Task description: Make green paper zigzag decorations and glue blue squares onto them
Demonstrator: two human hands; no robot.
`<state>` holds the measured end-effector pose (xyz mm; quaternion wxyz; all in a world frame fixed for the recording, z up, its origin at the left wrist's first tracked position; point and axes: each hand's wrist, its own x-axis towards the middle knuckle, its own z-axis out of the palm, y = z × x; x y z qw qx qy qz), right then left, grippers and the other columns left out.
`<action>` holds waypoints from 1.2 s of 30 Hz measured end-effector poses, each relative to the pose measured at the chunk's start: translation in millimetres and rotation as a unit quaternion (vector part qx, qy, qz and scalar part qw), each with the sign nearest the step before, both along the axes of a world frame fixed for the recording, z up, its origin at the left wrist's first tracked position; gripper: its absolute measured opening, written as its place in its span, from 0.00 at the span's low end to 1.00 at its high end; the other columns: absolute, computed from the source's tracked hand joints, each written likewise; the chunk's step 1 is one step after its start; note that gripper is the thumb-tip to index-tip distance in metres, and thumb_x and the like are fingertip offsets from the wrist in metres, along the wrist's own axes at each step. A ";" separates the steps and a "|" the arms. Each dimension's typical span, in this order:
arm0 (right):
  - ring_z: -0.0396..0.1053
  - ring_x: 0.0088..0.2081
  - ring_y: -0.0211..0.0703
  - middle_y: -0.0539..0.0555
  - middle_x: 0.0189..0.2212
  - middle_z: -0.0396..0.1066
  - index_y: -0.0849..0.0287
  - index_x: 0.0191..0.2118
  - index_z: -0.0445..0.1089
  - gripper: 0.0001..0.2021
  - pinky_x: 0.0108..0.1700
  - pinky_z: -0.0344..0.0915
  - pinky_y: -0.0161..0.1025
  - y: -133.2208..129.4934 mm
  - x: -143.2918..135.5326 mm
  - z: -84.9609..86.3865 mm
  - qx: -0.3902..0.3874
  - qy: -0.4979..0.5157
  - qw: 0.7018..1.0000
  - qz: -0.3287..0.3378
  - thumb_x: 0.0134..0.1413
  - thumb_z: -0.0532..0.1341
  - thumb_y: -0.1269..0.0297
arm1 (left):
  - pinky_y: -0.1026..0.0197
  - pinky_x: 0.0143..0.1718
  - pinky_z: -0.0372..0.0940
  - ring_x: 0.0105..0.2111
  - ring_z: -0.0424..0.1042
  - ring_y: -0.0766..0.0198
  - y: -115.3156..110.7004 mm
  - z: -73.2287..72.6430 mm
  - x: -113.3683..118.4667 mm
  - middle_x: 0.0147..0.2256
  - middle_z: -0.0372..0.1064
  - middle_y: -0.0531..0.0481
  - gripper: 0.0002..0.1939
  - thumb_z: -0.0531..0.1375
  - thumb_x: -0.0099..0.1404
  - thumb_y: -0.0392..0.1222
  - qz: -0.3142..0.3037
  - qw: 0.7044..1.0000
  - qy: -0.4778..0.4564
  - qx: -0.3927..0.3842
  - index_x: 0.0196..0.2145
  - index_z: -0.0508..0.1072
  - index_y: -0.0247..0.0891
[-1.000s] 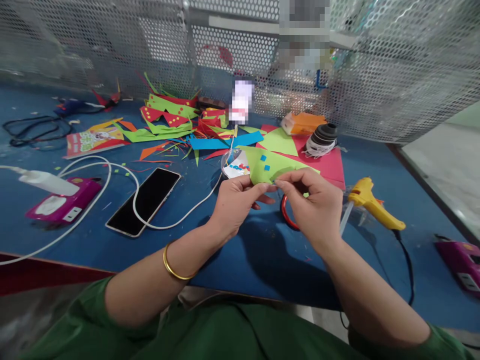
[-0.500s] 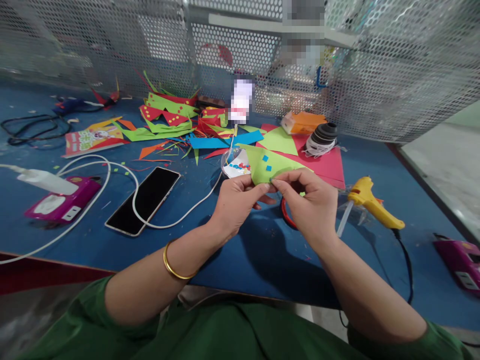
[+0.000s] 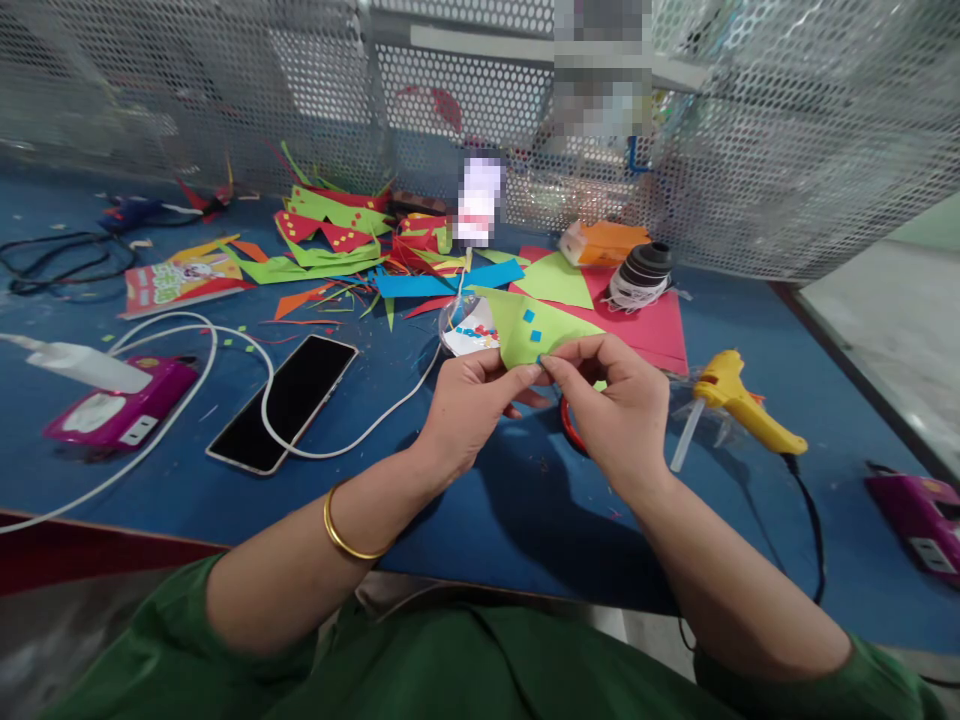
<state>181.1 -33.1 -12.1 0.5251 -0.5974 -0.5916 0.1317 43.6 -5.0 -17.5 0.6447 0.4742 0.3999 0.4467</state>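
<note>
My right hand (image 3: 622,405) has just closed in on the lower edge of the green paper (image 3: 511,330), so a third blue square (image 3: 541,360) now sits at that edge beneath the two blue squares (image 3: 532,326) already on it. My left hand (image 3: 465,405) pinches the paper above the table (image 3: 420,510), while my right fingertips are closed on the small square. The packet (image 3: 180,282) on my left carries lettering too blurred to read, and I can make out no brand.
</note>
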 end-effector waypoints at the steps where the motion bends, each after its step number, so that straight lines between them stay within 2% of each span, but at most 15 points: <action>1: 0.66 0.26 0.35 0.48 0.26 0.74 0.59 0.31 0.72 0.03 0.30 0.64 0.36 0.0 0.0 -0.2 0.001 -0.001 1.000 0.001 0.54 0.66 0.68 | 0.66 0.24 0.62 0.26 0.77 0.65 0.2 -0.2 0.2 0.29 0.79 0.49 0.07 0.67 0.57 0.42 0.001 1.000 -0.002 0.000 0.32 0.80 0.36; 5: 0.66 0.25 0.36 0.48 0.26 0.74 0.58 0.31 0.72 0.04 0.29 0.63 0.36 -0.7 0.9 -0.2 0.007 -0.016 1.000 0.003 0.55 0.66 0.67 | 0.66 0.24 0.63 0.27 0.77 0.64 1.0 -1.2 0.6 0.27 0.78 0.50 0.06 0.67 0.57 0.42 0.006 1.000 -0.006 -0.001 0.32 0.80 0.36; 8: 0.67 0.27 0.37 0.49 0.28 0.74 0.56 0.32 0.73 0.03 0.31 0.65 0.37 -1.1 3.1 0.3 0.045 -0.072 0.996 -0.003 0.55 0.66 0.67 | 0.66 0.25 0.63 0.27 0.77 0.64 1.4 -2.3 -0.2 0.28 0.79 0.50 0.07 0.67 0.57 0.43 0.016 1.000 -0.008 0.002 0.31 0.80 0.37; 13: 0.69 0.27 0.39 0.51 0.31 0.75 0.55 0.35 0.74 0.02 0.33 0.67 0.39 -0.5 7.6 -0.1 0.098 -0.182 0.978 -0.013 0.57 0.66 0.64 | 0.66 0.25 0.63 0.27 0.78 0.64 2.2 -3.1 -1.4 0.27 0.79 0.50 0.07 0.67 0.58 0.44 0.020 1.000 -0.006 0.006 0.31 0.81 0.38; 22: 0.72 0.31 0.42 0.53 0.32 0.76 0.56 0.36 0.75 0.04 0.37 0.64 0.42 -0.1 11.0 -1.6 0.154 -0.295 0.943 -0.013 0.61 0.63 0.65 | 0.67 0.25 0.62 0.25 0.76 0.66 1.7 -0.9 0.5 0.25 0.78 0.50 0.08 0.65 0.58 0.44 0.015 1.000 -0.010 0.003 0.28 0.80 0.37; 29: 0.71 0.32 0.42 0.52 0.31 0.76 0.55 0.35 0.74 0.05 0.39 0.62 0.41 0.7 10.5 -1.2 0.168 -0.320 0.932 -0.013 0.62 0.62 0.66 | 0.66 0.26 0.64 0.28 0.78 0.63 1.8 -1.2 0.1 0.26 0.78 0.49 0.09 0.66 0.58 0.46 0.020 1.000 0.001 0.004 0.28 0.79 0.37; 36: 0.72 0.33 0.42 0.52 0.32 0.76 0.55 0.36 0.73 0.04 0.39 0.63 0.41 0.3 10.5 -1.9 0.178 -0.329 0.927 -0.015 0.63 0.61 0.66 | 0.66 0.25 0.63 0.27 0.78 0.64 1.9 -2.4 -0.3 0.26 0.78 0.49 0.08 0.66 0.58 0.44 0.019 1.000 -0.016 0.007 0.29 0.80 0.37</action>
